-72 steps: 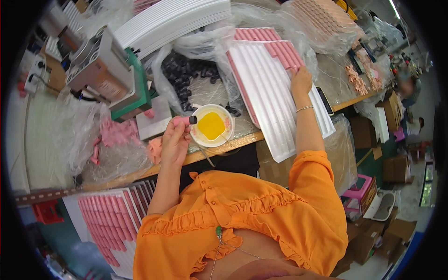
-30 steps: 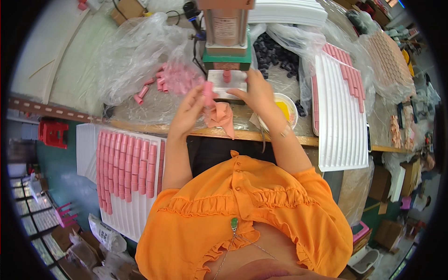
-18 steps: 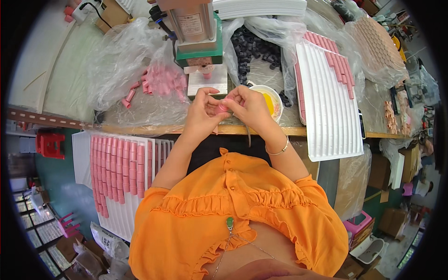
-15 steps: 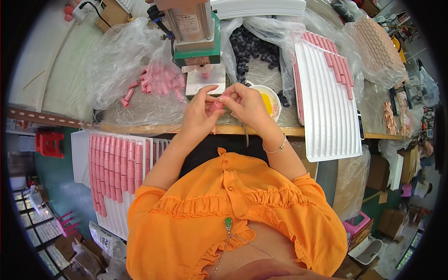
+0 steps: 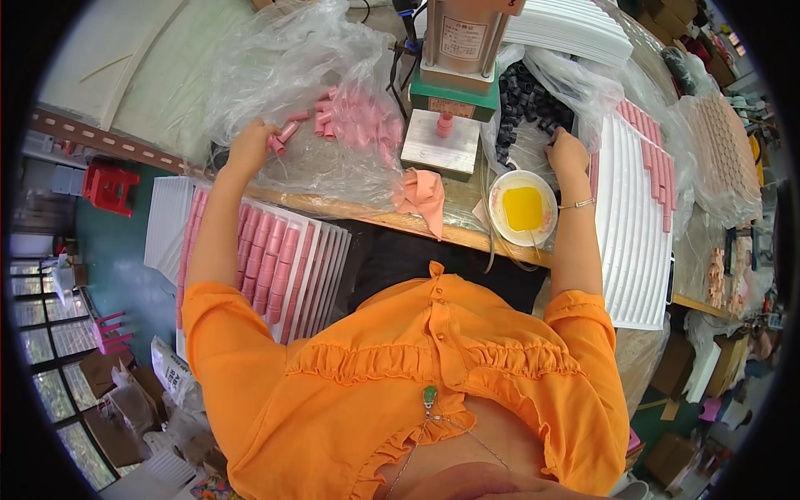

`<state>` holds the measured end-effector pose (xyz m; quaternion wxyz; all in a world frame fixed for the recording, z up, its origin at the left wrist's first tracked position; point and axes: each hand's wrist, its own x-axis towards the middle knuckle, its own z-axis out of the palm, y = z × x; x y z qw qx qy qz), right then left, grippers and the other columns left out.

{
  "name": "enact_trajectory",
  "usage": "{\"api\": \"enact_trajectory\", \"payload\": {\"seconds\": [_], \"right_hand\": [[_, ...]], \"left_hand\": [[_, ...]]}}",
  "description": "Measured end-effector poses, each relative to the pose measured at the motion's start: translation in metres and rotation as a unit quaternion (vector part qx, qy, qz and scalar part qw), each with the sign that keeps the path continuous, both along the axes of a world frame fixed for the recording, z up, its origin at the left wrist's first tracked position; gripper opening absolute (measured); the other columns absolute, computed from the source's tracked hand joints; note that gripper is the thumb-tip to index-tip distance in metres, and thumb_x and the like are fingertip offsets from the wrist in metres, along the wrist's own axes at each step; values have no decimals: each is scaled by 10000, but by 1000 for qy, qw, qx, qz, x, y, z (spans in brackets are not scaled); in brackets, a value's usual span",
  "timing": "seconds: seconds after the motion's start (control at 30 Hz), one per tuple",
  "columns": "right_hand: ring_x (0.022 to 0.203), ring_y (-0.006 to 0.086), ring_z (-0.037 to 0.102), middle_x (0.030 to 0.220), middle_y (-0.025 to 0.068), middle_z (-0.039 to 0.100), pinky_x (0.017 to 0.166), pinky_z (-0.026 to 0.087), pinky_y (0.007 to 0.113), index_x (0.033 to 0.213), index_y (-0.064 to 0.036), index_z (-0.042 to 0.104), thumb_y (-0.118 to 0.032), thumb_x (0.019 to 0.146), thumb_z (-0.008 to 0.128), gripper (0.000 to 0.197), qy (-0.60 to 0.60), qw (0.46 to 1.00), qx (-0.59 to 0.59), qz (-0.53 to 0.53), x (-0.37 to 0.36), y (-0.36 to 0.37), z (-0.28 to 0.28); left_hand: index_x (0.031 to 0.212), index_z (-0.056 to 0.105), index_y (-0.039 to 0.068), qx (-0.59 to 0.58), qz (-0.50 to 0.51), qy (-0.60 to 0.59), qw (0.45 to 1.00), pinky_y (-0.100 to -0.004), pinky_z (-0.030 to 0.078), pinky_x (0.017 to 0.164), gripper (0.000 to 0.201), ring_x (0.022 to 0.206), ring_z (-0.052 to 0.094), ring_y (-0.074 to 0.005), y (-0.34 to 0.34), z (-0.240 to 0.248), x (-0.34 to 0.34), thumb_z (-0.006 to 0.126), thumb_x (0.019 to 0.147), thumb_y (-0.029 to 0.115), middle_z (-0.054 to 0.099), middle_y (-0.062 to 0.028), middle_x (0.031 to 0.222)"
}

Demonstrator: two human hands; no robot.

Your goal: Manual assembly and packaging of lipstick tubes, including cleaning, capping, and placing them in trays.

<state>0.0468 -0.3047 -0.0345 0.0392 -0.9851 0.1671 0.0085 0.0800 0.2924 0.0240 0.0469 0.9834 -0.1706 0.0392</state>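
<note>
At the left, my left hand has its fingers closed on a short pink tube at the edge of a loose pile of pink tubes on clear plastic. My right hand reaches to the near side of a heap of small black plastic fittings. Its fingers are curled together; what they hold is hidden. Between the hands stands a green and silver bench press. A pink piece is upright under it, above the metal block.
A white bowl with a yellow piece inside stands near the table edge, beside a peach cloth. White ribbed trays with pink tubes lie at the right. More loaded trays are stacked below the table edge at the left.
My hands were together before the press around a pink piece. They have parted: left to the pink pile, right to the black fittings. The view has shifted, and the peach cloth and bowl are uncovered.
</note>
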Motion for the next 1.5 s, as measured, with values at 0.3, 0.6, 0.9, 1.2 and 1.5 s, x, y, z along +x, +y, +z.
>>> {"api": "enact_trajectory", "payload": {"seconds": [0.3,0.6,0.9,1.2,1.5], "right_hand": [[713,270,667,812,159,690,658,494,362,976,-79,624,-175,873,656,145,-207,917,340,23,-80,35,56],[695,258,658,963,49,670,628,521,360,849,-97,721,-167,806,724,82,-260,924,256,118,-159,76,29],[613,153,594,993,33,618,571,490,285,856,-100,752,-93,759,771,100,-301,882,351,95,-161,82,37],[701,112,561,931,60,571,602,454,227,892,-57,716,-59,750,789,160,-390,813,404,151,-139,124,56],[994,170,591,1291,144,467,826,485,267,1436,-88,324,58,790,671,747,-128,792,571,176,-141,128,61]], "left_hand": [[970,661,91,53,-80,41,995,-417,503,669,193,773,634,-311,-2,-9,2,656,782,50,595,-130,937],[1166,631,92,-479,-40,431,763,-210,481,688,314,851,604,-89,-204,59,-65,679,910,267,657,14,982],[1125,612,34,-744,77,536,391,-194,481,674,281,841,584,-86,-311,-17,-105,609,963,263,667,-50,983],[1067,587,69,-807,84,446,377,-219,498,713,233,844,585,-101,-323,-26,-121,619,958,272,623,-28,960],[1134,575,48,-825,75,354,434,-217,491,680,261,816,576,-85,-285,-30,-103,639,950,222,635,-35,948]]}}
